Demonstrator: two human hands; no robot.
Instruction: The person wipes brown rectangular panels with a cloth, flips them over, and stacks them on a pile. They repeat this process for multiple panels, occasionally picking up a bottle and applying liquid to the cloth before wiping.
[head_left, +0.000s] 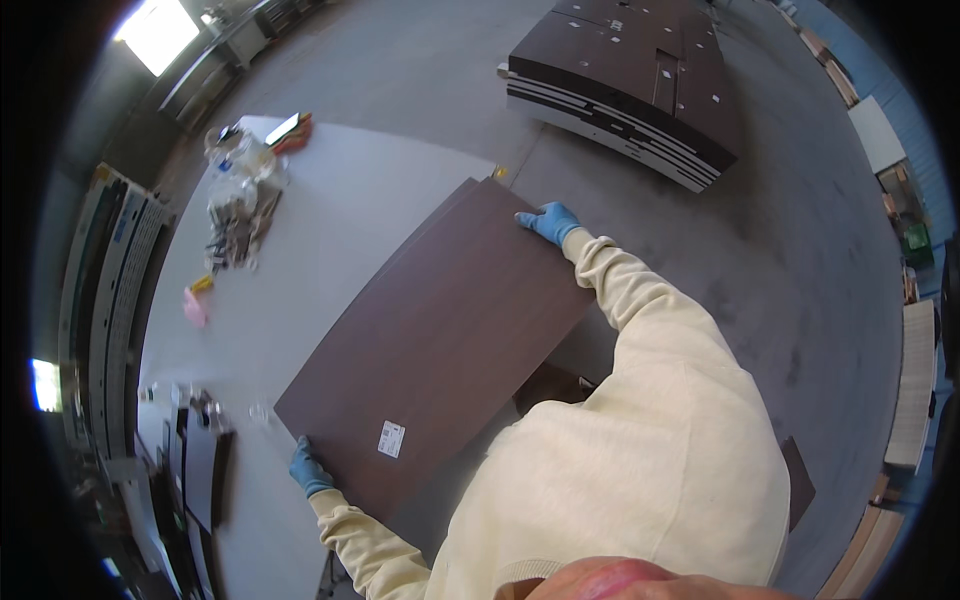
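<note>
A large dark brown wooden panel [440,330] spans the space in front of me, lying over the edge of a pale grey worktable. A white printed label [391,439] sits near its lower left end. My left hand [309,468], in a blue glove, is closed on the panel's left end. At the far right end, my right hand [550,223], gloved in blue too, grips the edge with the thumb on top. Its other fingers are partly hidden. A thin dark edge along the panel's far side looks like another board beneath it.
The worktable [330,230] carries a heap of plastic bags and gloves [240,190], a pink item [195,307] and dark narrow boards [203,465]. A tall stack of brown panels [620,80] stands on the floor at the far right. More boards [912,370] lean along the right wall.
</note>
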